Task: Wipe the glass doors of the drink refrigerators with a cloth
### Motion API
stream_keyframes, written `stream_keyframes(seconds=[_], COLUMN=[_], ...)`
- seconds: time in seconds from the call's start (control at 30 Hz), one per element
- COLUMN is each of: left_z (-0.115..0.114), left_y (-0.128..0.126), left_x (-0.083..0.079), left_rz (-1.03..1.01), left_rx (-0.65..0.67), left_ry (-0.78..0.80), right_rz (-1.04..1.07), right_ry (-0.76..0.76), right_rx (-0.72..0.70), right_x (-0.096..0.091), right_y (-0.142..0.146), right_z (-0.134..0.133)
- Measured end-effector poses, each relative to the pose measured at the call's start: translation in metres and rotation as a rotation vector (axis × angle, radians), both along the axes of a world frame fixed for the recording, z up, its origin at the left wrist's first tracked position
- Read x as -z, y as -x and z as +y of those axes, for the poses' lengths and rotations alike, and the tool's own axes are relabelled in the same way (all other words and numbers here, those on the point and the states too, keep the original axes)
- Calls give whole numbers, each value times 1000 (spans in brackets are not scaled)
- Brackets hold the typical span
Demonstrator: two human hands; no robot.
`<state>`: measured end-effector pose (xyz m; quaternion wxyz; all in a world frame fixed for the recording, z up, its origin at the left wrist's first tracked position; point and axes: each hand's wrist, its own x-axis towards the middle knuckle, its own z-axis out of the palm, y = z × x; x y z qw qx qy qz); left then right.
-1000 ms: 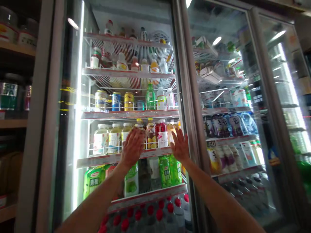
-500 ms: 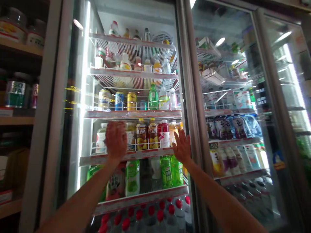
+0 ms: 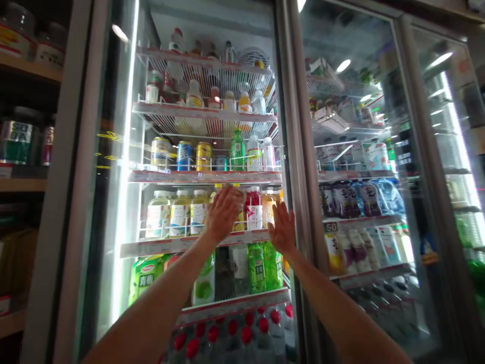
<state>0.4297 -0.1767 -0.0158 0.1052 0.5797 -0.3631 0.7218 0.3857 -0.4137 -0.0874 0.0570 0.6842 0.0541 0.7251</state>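
My left hand point(image 3: 226, 215) is raised with its fingers stretched out and slightly blurred. It holds nothing and covers part of the dark tea bottles with yellow caps. To its right, my right hand point(image 3: 282, 227) is upright by the door frame point(image 3: 299, 151), fingers spread and holding nothing. Between the two hands shows a red drink bottle point(image 3: 254, 208) beside a pale yellow bottle point(image 3: 268, 207). Left of my left hand stand several white-capped bottles point(image 3: 180, 215). Whether either hand touches the glass, I cannot tell.
Green bottles point(image 3: 257, 270) stand on the shelf below, with red-capped bottles point(image 3: 246, 336) at the bottom. Cans point(image 3: 203, 155) and bottles fill the shelf above. A second glass-fronted cooler point(image 3: 359, 202) is on the right. Wooden shelves with jars point(image 3: 17, 139) stand at the left.
My left hand has moved right across the shelf, uncovering the white-capped bottles and covering the tea bottles. My right hand has stayed nearly in place. The view has shifted slightly.
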Motion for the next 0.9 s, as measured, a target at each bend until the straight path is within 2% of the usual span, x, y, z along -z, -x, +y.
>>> stream_keyframes(seconds=[0.1,0.13,0.2,0.27,0.33,0.37,0.43,0.53,0.6,0.67,0.73,0.8,0.83,0.87,0.9], left_z=[-50,-56,-47,-18,9,16,10,-30,-45,-28,14,60,76,84,83], left_y=[14,16,15,6,-3,-6,-5,8,15,13,3,-9,-12,-14,-13], left_x=[17,20,17,3,-13,-18,-16,8,21,22,12,0,-2,0,6], left_rz=[-42,-54,-54,-20,14,24,21,-15,-37,-32,-10,19,51,52,37], left_rx=[-24,-35,-53,-50,-22,-6,11,7,-10,-31,-42,-40,-35,-17,0], left_ry=[-267,-327,-343,-190,60,157,192,-60,-257,-267,-105,251,377,414,381], right_rz=[-19,-24,-28,-20,-8,-6,-2,9,14,8,2,-2,-4,-7,-12], right_ry=[15,15,13,5,-6,-12,-25,-29,-20,-10,-6,-16,-25,-33,-39], right_rx=[-15,-20,-32,-36,-26,-17,-4,-11,-17,-13,-3,5,8,11,12], right_x=[0,0,1,1,1,1,1,1,1,1,1,1,2,2,2], right_y=[1,1,1,2,1,1,1,2,3,3,3,3,2,2,2], right_z=[-2,-3,-3,-2,-2,-1,-1,-1,-2,-2,-2,-1,0,0,0])
